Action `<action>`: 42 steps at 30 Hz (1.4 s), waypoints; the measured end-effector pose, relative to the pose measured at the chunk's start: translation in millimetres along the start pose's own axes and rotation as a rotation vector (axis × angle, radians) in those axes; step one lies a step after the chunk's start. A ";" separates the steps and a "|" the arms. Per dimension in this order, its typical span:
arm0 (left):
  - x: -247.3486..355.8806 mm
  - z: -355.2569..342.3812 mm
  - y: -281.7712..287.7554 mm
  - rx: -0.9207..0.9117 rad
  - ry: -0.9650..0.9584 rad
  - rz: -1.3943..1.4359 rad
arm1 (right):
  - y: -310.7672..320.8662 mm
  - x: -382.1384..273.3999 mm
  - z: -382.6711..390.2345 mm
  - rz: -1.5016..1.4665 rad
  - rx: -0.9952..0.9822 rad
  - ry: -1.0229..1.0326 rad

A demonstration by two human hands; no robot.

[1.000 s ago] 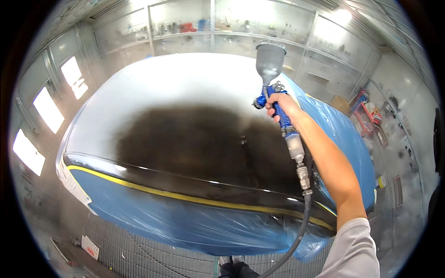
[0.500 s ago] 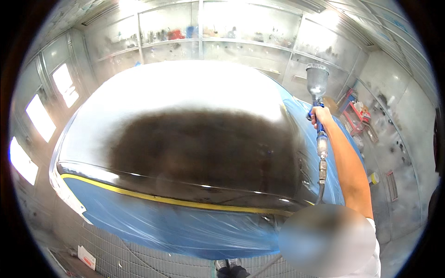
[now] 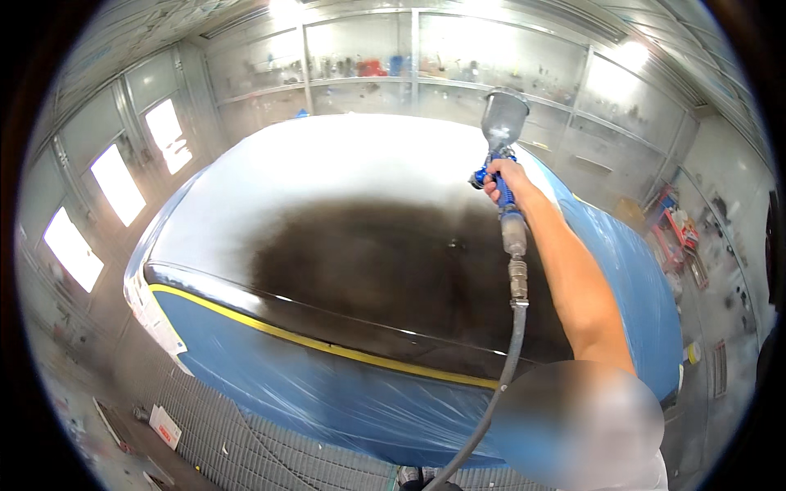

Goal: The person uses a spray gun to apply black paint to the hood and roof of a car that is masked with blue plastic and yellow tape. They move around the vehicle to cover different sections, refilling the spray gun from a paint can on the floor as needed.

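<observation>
The broad, glossy vehicle roof panel [image 3: 409, 258] seems part-coated: dark mid-panel, pale toward 12 and 9 o'clock, though glare may mislead; one blue-handled, grey-cupped spray gun [image 3: 505, 196] at 1 o'clock, one bare right hand [image 3: 505, 174], fingers [image 3: 492, 188] curled round its grip; one grey hose [image 3: 508, 360]

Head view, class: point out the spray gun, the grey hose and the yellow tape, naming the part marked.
Spray gun [image 3: 506, 195]: head view, on its blue handle.
Grey hose [image 3: 510, 365]: head view, partway along its length.
Yellow tape [image 3: 327, 348]: head view, midway along the strip.
</observation>
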State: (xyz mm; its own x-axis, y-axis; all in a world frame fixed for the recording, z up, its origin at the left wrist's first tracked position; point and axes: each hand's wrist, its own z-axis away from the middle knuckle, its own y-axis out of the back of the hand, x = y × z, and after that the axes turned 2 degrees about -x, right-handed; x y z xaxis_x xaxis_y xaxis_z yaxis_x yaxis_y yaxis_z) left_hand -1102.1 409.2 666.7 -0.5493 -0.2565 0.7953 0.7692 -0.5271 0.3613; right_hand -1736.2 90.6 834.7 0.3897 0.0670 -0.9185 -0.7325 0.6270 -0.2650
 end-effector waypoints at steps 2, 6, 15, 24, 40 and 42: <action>-33.4 8.8 0.2 0.012 -0.019 -0.001 | -43.9 6.8 -5.9 0.058 -0.048 0.036; -32.1 15.3 -2.1 0.124 -0.124 0.066 | -113.7 12.6 -34.8 0.020 -0.185 0.035; -2.2 41.3 7.6 0.209 -0.126 0.485 | -231.9 21.9 -75.4 -0.238 -0.518 0.040; 6.1 38.3 16.5 -0.002 -0.196 0.391 | -163.8 17.7 -65.1 0.104 -0.257 0.012; 75.6 -13.9 13.3 -0.604 -0.077 0.337 | 137.6 -23.7 13.4 0.198 0.097 0.032; 84.2 -20.2 11.0 -0.666 -0.070 0.322 | 168.2 -27.8 26.2 0.183 0.169 0.048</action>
State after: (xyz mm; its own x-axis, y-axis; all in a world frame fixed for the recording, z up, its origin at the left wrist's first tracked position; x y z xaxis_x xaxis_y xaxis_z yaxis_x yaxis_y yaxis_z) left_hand -1146.5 365.5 727.8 -0.2910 -0.4410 0.8490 0.5155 -0.8198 -0.2491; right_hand -1855.6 214.6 823.4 0.2291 0.1565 -0.9607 -0.6827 0.7293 -0.0440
